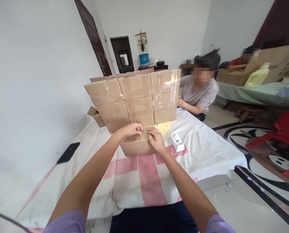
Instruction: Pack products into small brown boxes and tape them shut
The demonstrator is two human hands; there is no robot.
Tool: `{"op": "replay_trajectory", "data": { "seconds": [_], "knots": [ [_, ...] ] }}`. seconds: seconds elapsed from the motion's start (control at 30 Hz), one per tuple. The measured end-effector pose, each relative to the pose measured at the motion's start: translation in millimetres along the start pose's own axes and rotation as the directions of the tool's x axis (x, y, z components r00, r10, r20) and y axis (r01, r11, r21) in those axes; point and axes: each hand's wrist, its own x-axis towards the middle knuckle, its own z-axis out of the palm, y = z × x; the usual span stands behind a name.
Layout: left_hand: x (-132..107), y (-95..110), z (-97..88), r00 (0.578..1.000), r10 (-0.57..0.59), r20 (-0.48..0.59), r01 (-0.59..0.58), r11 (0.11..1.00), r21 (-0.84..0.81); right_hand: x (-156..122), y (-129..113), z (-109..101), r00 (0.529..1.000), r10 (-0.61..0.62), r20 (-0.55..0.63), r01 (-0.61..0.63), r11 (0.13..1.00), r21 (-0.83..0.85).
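Note:
A closed cardboard box (139, 148) sits in front of me on the cloth-covered table, with shiny clear tape along its top. My left hand (134, 128) is over the box's top left, thumb and fingers pinched together; what they hold, if anything, is too small to make out. On the top right of the same box rests my right hand (156, 139), fingers apart and slightly bent, touching the surface. Directly behind stands a tall stack of similar taped cardboard boxes (139, 106). A small white device (177, 142) lies to the right of my right hand.
A black phone-like slab (69, 153) lies at the table's left. Yellow paper (164, 128) lies by the stack, and an open carton (99, 119) is left of it. A co-worker (199, 92) crouches at the stack's right side. A red plastic chair (280, 136) stands far right.

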Motion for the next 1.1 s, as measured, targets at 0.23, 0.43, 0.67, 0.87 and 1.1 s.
{"op": "replay_trajectory", "data": {
  "seconds": [0.23,0.43,0.67,0.87,1.1],
  "knots": [
    [4,-10,1.8,0.999,-0.008,-0.036,0.008,1.0,0.011,-1,-4,-2,1.0,0.016,-0.004,-0.016,1.0,-0.018],
    [-8,5,4.2,0.991,0.051,-0.126,-0.041,0.995,0.087,-2,-6,-3,1.0,0.014,-0.02,-0.014,1.0,-0.01],
    [-51,26,23.5,0.955,0.192,-0.224,-0.107,0.933,0.343,-2,-9,-2,0.999,0.016,-0.046,-0.015,1.0,0.015],
    [-70,12,50.3,0.898,0.28,-0.339,-0.11,0.889,0.445,-12,0,-2,0.996,0.081,-0.041,-0.077,0.994,0.077],
    [-77,2,54.3,0.866,0.341,-0.366,-0.167,0.887,0.43,-38,29,-18,0.974,0.127,0.186,-0.187,0.916,0.355]
  ]
}}
